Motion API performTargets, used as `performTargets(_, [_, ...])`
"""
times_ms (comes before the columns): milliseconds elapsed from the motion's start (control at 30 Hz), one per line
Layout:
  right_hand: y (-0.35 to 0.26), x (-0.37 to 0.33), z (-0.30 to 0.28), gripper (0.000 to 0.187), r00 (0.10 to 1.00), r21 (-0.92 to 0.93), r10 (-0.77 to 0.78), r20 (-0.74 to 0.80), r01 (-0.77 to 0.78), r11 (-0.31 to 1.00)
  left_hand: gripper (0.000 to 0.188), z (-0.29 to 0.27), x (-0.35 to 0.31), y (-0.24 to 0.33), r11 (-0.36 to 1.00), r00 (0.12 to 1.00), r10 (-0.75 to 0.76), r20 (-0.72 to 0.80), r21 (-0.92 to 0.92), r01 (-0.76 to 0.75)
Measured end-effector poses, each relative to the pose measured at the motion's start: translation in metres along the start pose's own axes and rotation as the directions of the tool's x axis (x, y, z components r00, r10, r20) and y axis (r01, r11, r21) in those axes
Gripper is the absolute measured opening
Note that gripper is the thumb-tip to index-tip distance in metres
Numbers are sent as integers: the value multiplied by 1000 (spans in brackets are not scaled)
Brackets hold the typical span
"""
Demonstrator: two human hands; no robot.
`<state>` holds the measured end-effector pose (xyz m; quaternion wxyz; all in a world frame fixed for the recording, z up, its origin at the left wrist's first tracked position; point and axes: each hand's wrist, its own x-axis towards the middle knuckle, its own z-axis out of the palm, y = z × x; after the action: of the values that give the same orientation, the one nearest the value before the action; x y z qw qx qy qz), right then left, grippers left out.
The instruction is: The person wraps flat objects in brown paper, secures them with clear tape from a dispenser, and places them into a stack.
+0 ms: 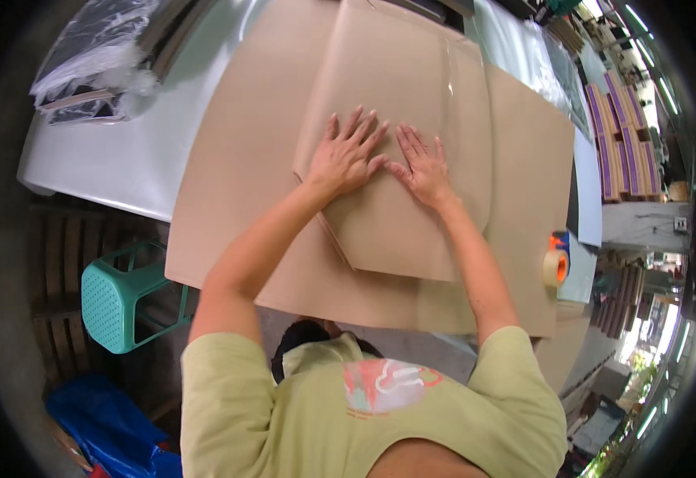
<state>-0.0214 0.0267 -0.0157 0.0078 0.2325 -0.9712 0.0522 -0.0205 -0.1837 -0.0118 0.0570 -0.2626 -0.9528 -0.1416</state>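
Table (125, 159): white, carried the cardboard and a bundle of clear plastic wrap (93, 68) at its far left corner.
Large cardboard sheet (236, 183): lay flat across the table.
Folded cardboard piece (412, 103): rested on top of the large sheet, at its middle.
Stool (117, 299): teal, stood left, below the table edge.
Left hand (348, 155): pressed flat on the folded piece, fingers spread, grasping nothing.
Right hand (424, 167): likewise flat, fingers extended, thumb touching the left hand.
Tape roll (555, 267): sat at the sheet's right edge.
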Motion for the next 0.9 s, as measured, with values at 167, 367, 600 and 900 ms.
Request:
performTargets(167, [-4, -38, -8, 78, 989, -18, -135, 60, 136, 991, 65, -5, -37, -6, 985, 984, 168, 54, -54, -166])
performTargets(367, [-19, -44, -21, 83, 991, -83, -60, 123, 70, 994, 71, -28, -57, -46, 960, 955, 273, 113, -92, -263])
performTargets(600, [-4, -49, -3, 73, 992, -125, -36, 122, 52, 991, 65, -5, 0, 43, 969, 989, 137, 48, -211, -124])
performTargets(900, [104, -138, -21, 68, 998, 149, 3, 62, -12, 989, 75, -1, 8, 54, 990, 965, 136, 225, -64, -124])
